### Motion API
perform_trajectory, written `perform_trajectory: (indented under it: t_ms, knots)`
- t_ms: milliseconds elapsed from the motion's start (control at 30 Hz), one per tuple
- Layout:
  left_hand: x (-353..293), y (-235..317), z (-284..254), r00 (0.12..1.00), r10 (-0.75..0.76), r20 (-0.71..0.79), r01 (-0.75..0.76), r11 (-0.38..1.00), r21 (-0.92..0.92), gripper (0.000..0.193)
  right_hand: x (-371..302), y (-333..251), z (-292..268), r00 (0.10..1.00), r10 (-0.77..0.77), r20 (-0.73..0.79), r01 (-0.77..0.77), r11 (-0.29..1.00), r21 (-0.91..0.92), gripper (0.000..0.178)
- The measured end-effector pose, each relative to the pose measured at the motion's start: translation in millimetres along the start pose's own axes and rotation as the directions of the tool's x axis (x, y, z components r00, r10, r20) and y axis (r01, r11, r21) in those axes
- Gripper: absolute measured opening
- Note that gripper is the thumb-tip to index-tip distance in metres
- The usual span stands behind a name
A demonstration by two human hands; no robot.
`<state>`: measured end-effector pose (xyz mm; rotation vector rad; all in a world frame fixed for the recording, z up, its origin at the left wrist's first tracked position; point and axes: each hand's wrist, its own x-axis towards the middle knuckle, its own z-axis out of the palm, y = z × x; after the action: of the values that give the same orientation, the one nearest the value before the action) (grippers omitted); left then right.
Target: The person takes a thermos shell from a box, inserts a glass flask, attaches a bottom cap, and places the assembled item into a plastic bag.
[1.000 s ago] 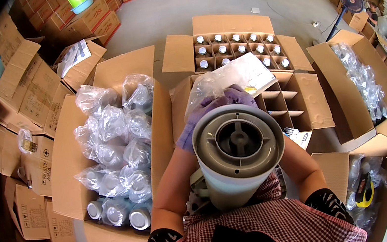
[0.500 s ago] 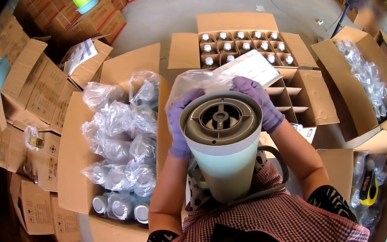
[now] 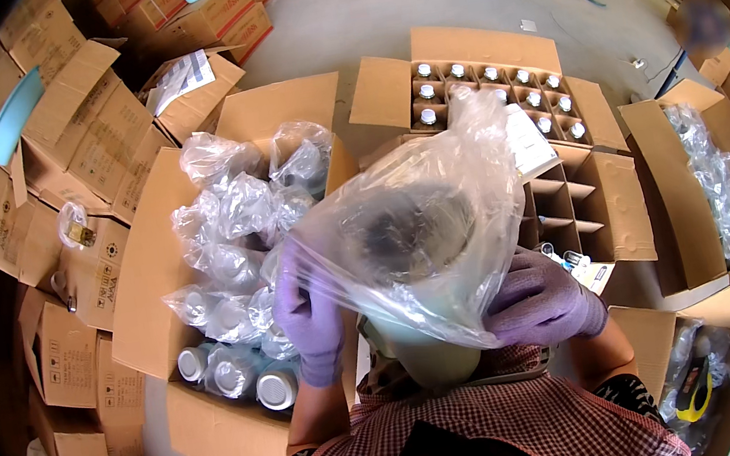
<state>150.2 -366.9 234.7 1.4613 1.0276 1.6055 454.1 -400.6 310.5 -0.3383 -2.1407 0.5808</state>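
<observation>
A pale mint appliance base (image 3: 437,363), shaped like a blender's motor base, stands upright before my body. A clear plastic bag (image 3: 413,230) is draped over its grey top, which shows only dimly through the film. My left hand (image 3: 305,303), in a purple knit glove, pinches the bag's edge on the left side. Gloved the same way, my right hand (image 3: 545,295) grips the bag's lower edge on the right. The bag's far corner stands up loosely beyond the base. The base's lower end meets my checked apron (image 3: 470,425).
To the left, an open carton (image 3: 214,449) holds several bagged clear containers. Ahead, a divided carton (image 3: 612,238) holds several white-capped bottles, with a white sheet (image 3: 530,142) on it. At right are a carton of bagged parts (image 3: 711,176) and one with a yellow-handled tool (image 3: 696,400).
The bag, earlier bunched behind the base, now covers its top. Both hands have come down and toward me along its sides, the left one moving outward. The view has shifted slightly.
</observation>
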Motion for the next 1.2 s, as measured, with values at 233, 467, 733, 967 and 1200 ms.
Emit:
perform_trajectory:
  t_ms: [233,467,733,967,1200]
  knots:
    - [35,-22,13,0.899,0.437,-0.024,-0.378,0.804,0.459,0.046,-38,37,6,0.965,0.252,-0.077,-0.247,0.967,0.060,0.024]
    - [-12,-51,20,0.987,0.161,-0.023,-0.157,0.980,0.126,0.008,-74,55,26,0.727,0.406,-0.553,-0.423,0.900,0.103,0.014]
    - [-32,-80,30,0.979,-0.178,-0.100,0.175,0.984,-0.038,0.011,-26,93,77,0.643,-0.039,-0.765,-0.398,0.836,-0.378,0.011]
    - [-105,-111,-61,0.851,-0.239,0.467,-0.005,0.886,0.463,0.017,-138,12,97,0.897,0.440,0.038,-0.435,0.896,-0.089,0.013]
    - [-17,-66,-7,0.906,-0.349,0.240,0.398,0.894,-0.206,0.045,-187,-46,72,0.603,0.700,0.383,-0.783,0.612,0.113,0.020]
